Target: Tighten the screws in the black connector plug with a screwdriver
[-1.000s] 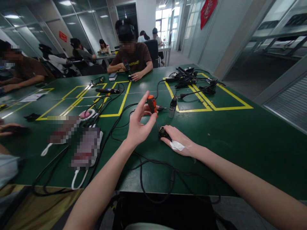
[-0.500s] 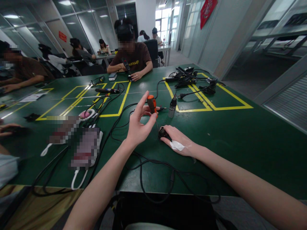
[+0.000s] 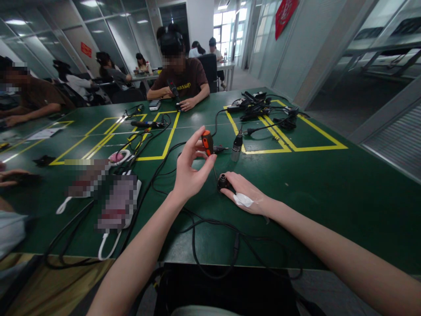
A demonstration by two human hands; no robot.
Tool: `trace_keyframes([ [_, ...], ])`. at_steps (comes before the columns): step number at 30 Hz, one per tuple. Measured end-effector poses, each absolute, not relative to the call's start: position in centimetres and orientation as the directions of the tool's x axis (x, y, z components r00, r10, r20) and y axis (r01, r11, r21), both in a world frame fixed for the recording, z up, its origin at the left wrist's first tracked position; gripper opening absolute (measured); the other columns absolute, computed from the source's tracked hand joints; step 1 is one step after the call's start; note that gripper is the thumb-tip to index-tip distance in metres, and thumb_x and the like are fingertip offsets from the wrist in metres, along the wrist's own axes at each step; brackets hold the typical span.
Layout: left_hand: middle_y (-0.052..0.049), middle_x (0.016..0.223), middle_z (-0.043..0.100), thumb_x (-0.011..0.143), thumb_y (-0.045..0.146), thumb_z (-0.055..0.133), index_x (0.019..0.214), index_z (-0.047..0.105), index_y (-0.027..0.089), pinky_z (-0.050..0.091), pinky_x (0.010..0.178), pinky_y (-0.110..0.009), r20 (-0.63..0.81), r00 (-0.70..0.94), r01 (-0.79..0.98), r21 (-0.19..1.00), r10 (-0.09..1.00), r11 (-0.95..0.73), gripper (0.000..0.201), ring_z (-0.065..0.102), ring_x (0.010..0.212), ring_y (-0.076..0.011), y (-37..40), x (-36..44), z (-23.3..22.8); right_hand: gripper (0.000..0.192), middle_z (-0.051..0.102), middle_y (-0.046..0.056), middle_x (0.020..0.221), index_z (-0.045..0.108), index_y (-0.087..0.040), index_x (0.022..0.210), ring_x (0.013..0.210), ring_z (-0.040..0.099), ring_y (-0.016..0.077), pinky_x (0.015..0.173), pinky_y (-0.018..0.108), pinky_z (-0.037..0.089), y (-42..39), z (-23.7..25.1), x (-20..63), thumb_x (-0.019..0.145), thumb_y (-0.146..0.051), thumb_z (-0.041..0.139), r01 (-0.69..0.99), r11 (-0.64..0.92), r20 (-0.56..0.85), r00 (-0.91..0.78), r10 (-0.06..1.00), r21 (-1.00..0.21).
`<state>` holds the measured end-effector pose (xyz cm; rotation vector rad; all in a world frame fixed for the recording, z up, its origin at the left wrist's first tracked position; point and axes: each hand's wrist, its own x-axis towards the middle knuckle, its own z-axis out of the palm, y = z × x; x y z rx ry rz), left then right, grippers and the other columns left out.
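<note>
My left hand is pinched around the orange and black handle of a screwdriver, index finger near its top and thumb low on it. The thin shaft slants down to the side of a black housing with a round metal collar. Whether the tip sits in a screw there is too small to tell. My right hand, with a white patch on its back, grips that housing against the table. Just beyond stands a black tool piece with a clear lower end, and a dark part with a pointed metal end lies beside it.
Black cables loop across the green table before and left of me. Two phones lie left. A pile of black tools and cords is at the far right. A co-worker sits opposite.
The screwdriver handle has turned, showing different orange stripes, and leans slightly further left. My left fingers have shifted slightly with it. My right hand and the housing stay in place.
</note>
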<state>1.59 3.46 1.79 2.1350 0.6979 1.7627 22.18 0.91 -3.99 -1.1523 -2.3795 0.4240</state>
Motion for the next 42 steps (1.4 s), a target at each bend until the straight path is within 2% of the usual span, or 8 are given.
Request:
trace_keyframes([
  [4, -0.007, 0.118, 0.078, 0.106, 0.029, 0.06, 0.165, 0.033, 0.032, 0.063, 0.087, -0.032, 0.81, 0.185, 0.155, 0.536, 0.557, -0.83, 0.064, 0.076, 0.095, -0.017, 3.07, 1.66, 1.79, 0.021, 0.073, 0.013, 0.112, 0.061, -0.021, 0.122, 0.1, 0.069, 0.0312, 0.089, 0.046, 0.057, 0.93, -3.97, 22.17, 0.101, -0.025, 0.062, 0.65, 0.605, 0.273, -0.545, 0.793, -0.459],
  [9, -0.009, 0.13, 0.073, 0.099, 0.039, 0.074, 0.158, 0.045, 0.033, 0.06, 0.079, -0.026, 0.822, 0.144, 0.198, 0.521, 0.551, -0.83, 0.066, 0.073, 0.106, -0.0192, 3.19, 1.69, 1.81, 0.021, 0.072, 0.014, 0.114, 0.06, -0.02, 0.123, 0.103, 0.069, 0.0318, 0.091, 0.047, 0.057, 0.98, -4.22, 22.14, 0.102, -0.024, 0.061, 0.66, 0.605, 0.273, -0.543, 0.794, -0.446],
  [12, -0.009, 0.13, 0.072, 0.096, 0.038, 0.077, 0.156, 0.049, 0.032, 0.059, 0.075, -0.023, 0.829, 0.121, 0.204, 0.518, 0.546, -0.831, 0.066, 0.072, 0.102, -0.017, 3.33, 1.74, 1.82, 0.022, 0.072, 0.014, 0.115, 0.06, -0.02, 0.123, 0.104, 0.069, 0.0318, 0.092, 0.047, 0.057, 1.0, -4.34, 22.19, 0.102, -0.024, 0.062, 0.658, 0.606, 0.271, -0.546, 0.793, -0.447],
  [17, -0.006, 0.118, 0.077, 0.101, 0.03, 0.068, 0.164, 0.037, 0.032, 0.064, 0.086, -0.029, 0.808, 0.161, 0.144, 0.549, 0.567, -0.823, 0.07, 0.076, 0.096, -0.0163, 3.04, 1.75, 1.88, 0.022, 0.072, 0.014, 0.116, 0.06, -0.02, 0.123, 0.105, 0.069, 0.0317, 0.092, 0.047, 0.057, 0.98, -4.18, 22.2, 0.101, -0.024, 0.062, 0.653, 0.606, 0.272, -0.546, 0.793, -0.454],
  [20, -0.008, 0.118, 0.079, 0.104, 0.029, 0.063, 0.162, 0.039, 0.03, 0.065, 0.091, -0.033, 0.798, 0.189, 0.126, 0.558, 0.572, -0.82, 0.063, 0.078, 0.095, -0.0173, 2.83, 1.69, 1.97, 0.021, 0.072, 0.014, 0.115, 0.06, -0.02, 0.122, 0.105, 0.069, 0.0319, 0.092, 0.047, 0.057, 0.94, -4.0, 22.13, 0.101, -0.024, 0.063, 0.66, 0.596, 0.258, -0.543, 0.799, -0.458],
  [28, -0.009, 0.132, 0.072, 0.097, 0.032, 0.075, 0.158, 0.047, 0.03, 0.059, 0.078, -0.02, 0.815, 0.139, 0.211, 0.531, 0.563, -0.821, 0.067, 0.071, 0.097, -0.0141, 3.14, 1.78, 1.7, 0.024, 0.073, 0.016, 0.116, 0.06, -0.018, 0.124, 0.104, 0.07, 0.0325, 0.091, 0.048, 0.057, 0.96, -4.26, 22.14, 0.101, -0.023, 0.063, 0.656, 0.607, 0.272, -0.547, 0.792, -0.448],
  [36, -0.006, 0.11, 0.078, 0.105, 0.024, 0.059, 0.168, 0.027, 0.031, 0.064, 0.09, -0.031, 0.793, 0.214, 0.132, 0.556, 0.571, -0.821, 0.071, 0.076, 0.088, -0.0148, 2.71, 1.85, 1.61, 0.025, 0.072, 0.014, 0.114, 0.059, -0.019, 0.124, 0.103, 0.069, 0.032, 0.092, 0.047, 0.057, 1.14, -4.78, 22.31, 0.1, -0.023, 0.065, 0.631, 0.633, 0.314, -0.551, 0.773, -0.449],
  [42, -0.006, 0.113, 0.076, 0.096, 0.028, 0.075, 0.167, 0.032, 0.03, 0.06, 0.079, -0.026, 0.809, 0.175, 0.268, 0.51, 0.562, -0.817, 0.082, 0.068, 0.086, -0.0141, 2.7, 1.99, 1.5, 0.026, 0.072, 0.014, 0.116, 0.059, -0.019, 0.125, 0.104, 0.069, 0.032, 0.092, 0.048, 0.057, 1.2, -4.87, 22.33, 0.1, -0.024, 0.065, 0.634, 0.632, 0.311, -0.552, 0.774, -0.446],
])
